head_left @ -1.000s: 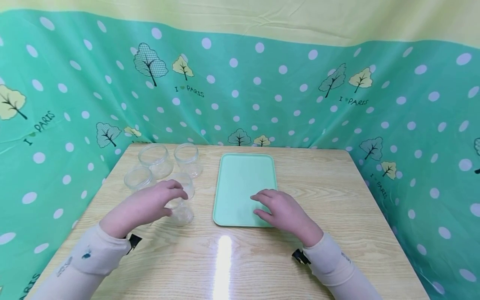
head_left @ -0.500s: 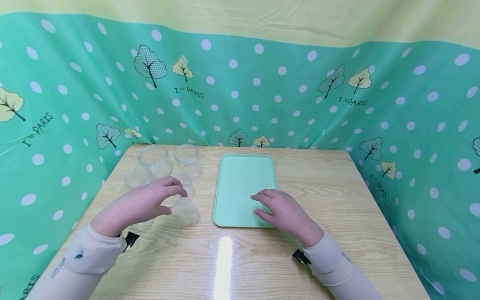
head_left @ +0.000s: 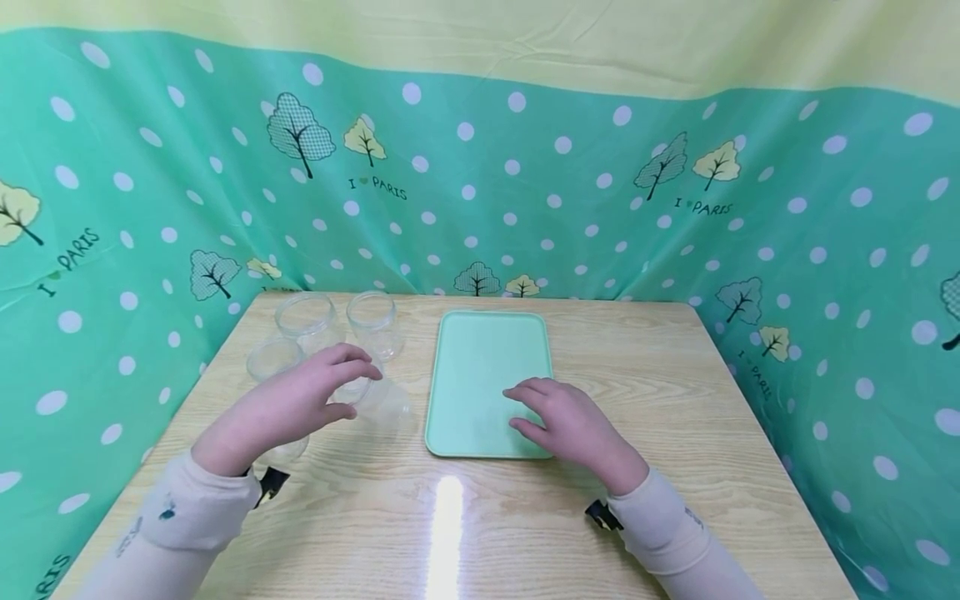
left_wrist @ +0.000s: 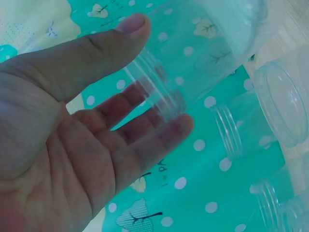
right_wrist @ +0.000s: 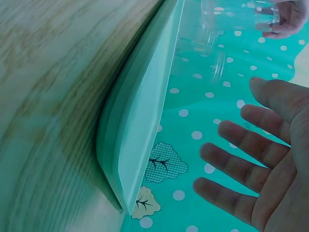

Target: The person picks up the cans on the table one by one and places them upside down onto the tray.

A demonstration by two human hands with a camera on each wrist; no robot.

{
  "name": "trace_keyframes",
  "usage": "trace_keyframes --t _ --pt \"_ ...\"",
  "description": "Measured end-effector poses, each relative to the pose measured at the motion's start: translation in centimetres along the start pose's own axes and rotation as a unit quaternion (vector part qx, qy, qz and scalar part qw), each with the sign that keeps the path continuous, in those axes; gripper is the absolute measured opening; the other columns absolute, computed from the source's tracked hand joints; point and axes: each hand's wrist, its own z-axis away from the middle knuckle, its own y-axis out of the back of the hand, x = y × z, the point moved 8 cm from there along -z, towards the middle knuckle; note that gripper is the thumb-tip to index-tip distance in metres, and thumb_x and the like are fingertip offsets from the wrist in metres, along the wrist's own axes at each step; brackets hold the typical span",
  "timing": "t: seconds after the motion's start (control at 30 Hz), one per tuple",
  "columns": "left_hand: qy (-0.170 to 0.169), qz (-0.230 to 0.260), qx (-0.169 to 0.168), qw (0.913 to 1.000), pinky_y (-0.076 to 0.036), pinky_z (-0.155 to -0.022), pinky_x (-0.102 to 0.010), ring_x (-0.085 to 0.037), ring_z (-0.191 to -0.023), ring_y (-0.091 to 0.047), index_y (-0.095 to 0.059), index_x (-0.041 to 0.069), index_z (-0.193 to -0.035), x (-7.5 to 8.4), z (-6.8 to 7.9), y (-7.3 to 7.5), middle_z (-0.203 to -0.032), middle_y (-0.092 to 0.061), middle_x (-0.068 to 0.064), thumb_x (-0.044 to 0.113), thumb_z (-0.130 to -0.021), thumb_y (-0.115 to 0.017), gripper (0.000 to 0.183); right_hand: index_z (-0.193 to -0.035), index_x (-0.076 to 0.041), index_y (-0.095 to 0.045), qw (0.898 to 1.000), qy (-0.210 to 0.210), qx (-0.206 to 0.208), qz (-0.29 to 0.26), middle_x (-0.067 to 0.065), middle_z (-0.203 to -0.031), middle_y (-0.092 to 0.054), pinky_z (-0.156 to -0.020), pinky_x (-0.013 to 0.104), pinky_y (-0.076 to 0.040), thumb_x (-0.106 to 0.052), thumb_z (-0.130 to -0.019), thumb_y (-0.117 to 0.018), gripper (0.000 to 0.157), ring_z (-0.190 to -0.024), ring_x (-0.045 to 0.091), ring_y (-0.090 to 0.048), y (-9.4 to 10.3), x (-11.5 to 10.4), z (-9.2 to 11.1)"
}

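Note:
My left hand (head_left: 300, 396) holds a clear, round-mouthed jar (left_wrist: 203, 53) by its threaded rim, thumb on one side and fingers on the other. In the head view this jar is faint, reaching from the fingertips toward the tray. My right hand (head_left: 573, 425) hovers over the near right part of a pale green tray (head_left: 480, 375), holding nothing, its fingers spread in the right wrist view. Several other clear jars stand on the left of the table, among them a wide jar (head_left: 305, 321) and a narrower jar (head_left: 372, 321) at the back. My left hand and forearm partly hide others.
The wooden table (head_left: 630, 350) extends on both sides of the tray. A green dotted curtain (head_left: 525, 192) encloses its back and sides. A bright light reflection lies on the wood in front of the tray.
The held jar has shifted a little right and away from me, toward the tray. My left hand drew slightly left, then came back right. My right hand has stayed over the tray.

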Motion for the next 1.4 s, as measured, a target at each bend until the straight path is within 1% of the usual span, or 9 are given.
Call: trace_keyframes --t 0.1,0.2,0.4,0.57,0.67,0.87,1.17,1.27,1.4 --pt "0.013 0.009 0.007 0.9998 -0.057 -0.092 -0.042 -0.023 -0.117 -0.061 -0.064 0.020 -0.129 -0.1 -0.1 0.0 -0.131 -0.057 -0.001 0.005 -0.083 -0.084 0.052 -0.131 -0.018 -0.068 1.000 -0.004 0.002 0.002 -0.003 -0.123 -0.070 -0.090 0.036 -0.059 -0.035 -0.095 -0.074 0.039 -0.111 0.015 -0.069 0.1 0.1 0.0" --pt "0.023 0.019 0.014 0.9995 -0.056 -0.095 -0.045 -0.026 -0.121 -0.060 -0.064 0.019 -0.130 -0.2 -0.2 -0.1 -0.134 -0.057 -0.003 0.007 -0.084 -0.084 0.051 -0.131 -0.019 -0.068 1.000 -0.011 0.001 0.003 -0.003 -0.124 -0.070 -0.091 0.036 -0.059 -0.035 -0.095 -0.074 0.040 -0.112 0.016 -0.068 0.3 0.3 0.0" --pt "0.031 0.037 0.036 0.9982 -0.054 -0.099 -0.049 -0.031 -0.128 -0.056 -0.064 0.015 -0.131 -0.4 -0.5 -0.4 -0.138 -0.056 -0.007 0.009 -0.084 -0.085 0.052 -0.133 -0.019 -0.068 1.000 -0.019 0.005 0.003 -0.002 -0.125 -0.069 -0.091 0.036 -0.059 -0.035 -0.095 -0.074 0.041 -0.113 0.016 -0.068 0.6 0.6 0.0" --pt "0.024 0.062 0.055 0.9963 -0.053 -0.100 -0.048 -0.030 -0.127 -0.057 -0.065 0.013 -0.129 -0.5 -1.0 -0.9 -0.137 -0.056 -0.007 0.010 -0.082 -0.086 0.052 -0.133 -0.019 -0.067 0.999 -0.026 0.018 0.001 -0.001 -0.126 -0.069 -0.092 0.038 -0.059 -0.035 -0.095 -0.075 0.042 -0.114 0.018 -0.068 1.0 0.7 0.1" --pt "0.025 0.076 0.060 0.9950 -0.055 -0.097 -0.046 -0.029 -0.125 -0.059 -0.065 0.013 -0.129 -0.6 -1.1 -1.3 -0.139 -0.056 -0.007 0.010 -0.082 -0.087 0.052 -0.134 -0.020 -0.067 0.999 -0.027 0.023 0.006 -0.002 -0.127 -0.068 -0.092 0.037 -0.059 -0.035 -0.095 -0.075 0.042 -0.114 0.017 -0.068 1.1 0.8 0.1" --pt "0.036 0.090 0.073 0.9926 -0.058 -0.093 -0.044 -0.028 -0.124 -0.059 -0.063 0.017 -0.134 -0.7 -1.4 -1.7 -0.142 -0.054 -0.006 0.010 -0.084 -0.086 0.055 -0.134 -0.020 -0.066 0.999 -0.028 0.028 0.006 -0.002 -0.128 -0.067 -0.093 0.037 -0.059 -0.034 -0.094 -0.075 0.044 -0.117 0.018 -0.067 1.1 0.9 0.1" --pt "0.026 0.123 0.111 0.9859 -0.057 -0.097 -0.045 -0.027 -0.130 -0.054 -0.063 0.013 -0.134 -0.4 -2.0 -1.7 -0.142 -0.053 -0.007 0.008 -0.084 -0.085 0.055 -0.136 -0.019 -0.065 0.999 -0.028 0.041 0.000 0.000 -0.131 -0.066 -0.093 0.040 -0.059 -0.035 -0.094 -0.076 0.045 -0.118 0.021 -0.066 1.7 1.1 0.1" --pt "0.023 0.134 0.120 0.9835 -0.058 -0.096 -0.045 -0.026 -0.130 -0.054 -0.064 0.013 -0.133 -0.3 -2.1 -1.8 -0.141 -0.054 -0.006 0.007 -0.084 -0.085 0.054 -0.136 -0.019 -0.065 0.999 -0.026 0.046 -0.005 0.000 -0.131 -0.066 -0.093 0.040 -0.059 -0.034 -0.094 -0.076 0.046 -0.119 0.020 -0.066 1.8 1.1 0.1" --pt "0.010 0.152 0.134 0.9792 -0.059 -0.094 -0.046 -0.027 -0.128 -0.055 -0.064 0.011 -0.131 0.0 -2.3 -2.0 -0.140 -0.054 -0.006 0.004 -0.082 -0.085 0.054 -0.136 -0.019 -0.065 0.998 -0.021 0.055 -0.009 -0.001 -0.132 -0.066 -0.093 0.040 -0.059 -0.033 -0.094 -0.077 0.047 -0.120 0.020 -0.065 2.1 1.1 0.1"
